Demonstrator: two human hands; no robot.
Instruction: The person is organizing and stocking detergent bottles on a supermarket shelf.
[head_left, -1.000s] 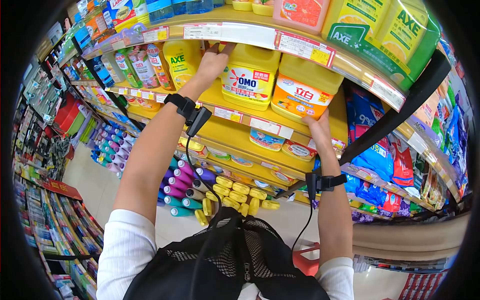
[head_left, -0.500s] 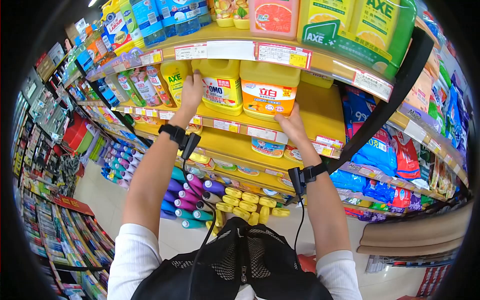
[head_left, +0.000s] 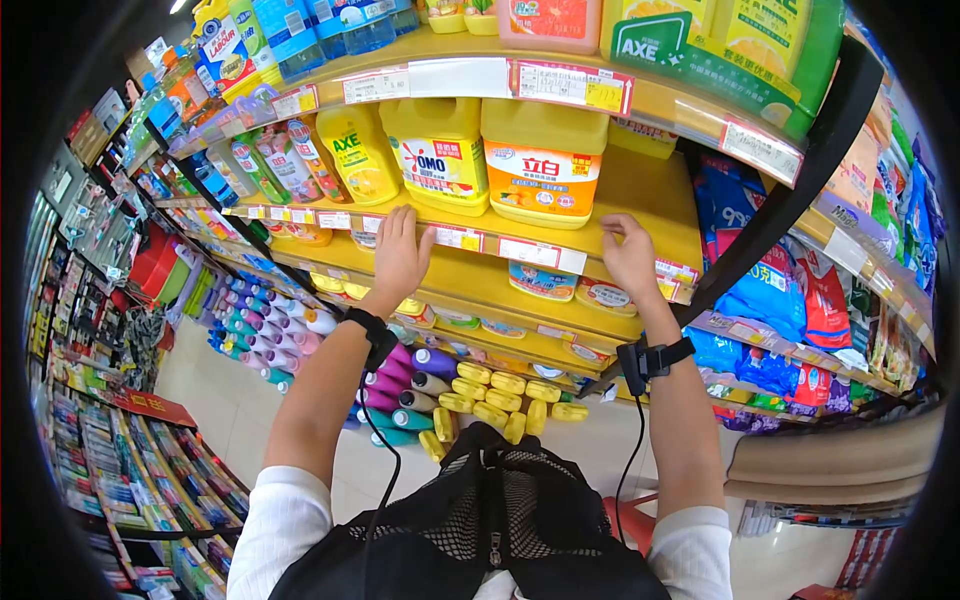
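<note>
My left hand (head_left: pixel 402 250) lies at the shelf's front edge, fingers spread and empty, below the yellow OMO jug (head_left: pixel 435 160). To the right, my right hand (head_left: pixel 628 255) hangs over the yellow shelf (head_left: pixel 655 200) with bent fingers apart and nothing held. It is just right of the yellow jug with the orange and white label (head_left: pixel 542 165). A yellow AXE bottle (head_left: pixel 358 155) stands left of the OMO jug. All three containers stand upright side by side.
Above is a shelf with a green AXE pack (head_left: pixel 725 50) and blue bottles (head_left: pixel 360 25). A dark shelf post (head_left: pixel 780 190) slants at the right, beside blue bags (head_left: pixel 750 290). Purple bottles (head_left: pixel 435 362) and yellow packs (head_left: pixel 495 395) are below.
My left hand has left the OMO jug and moved down to the shelf edge. My right hand has let go of the orange-labelled jug and moved right.
</note>
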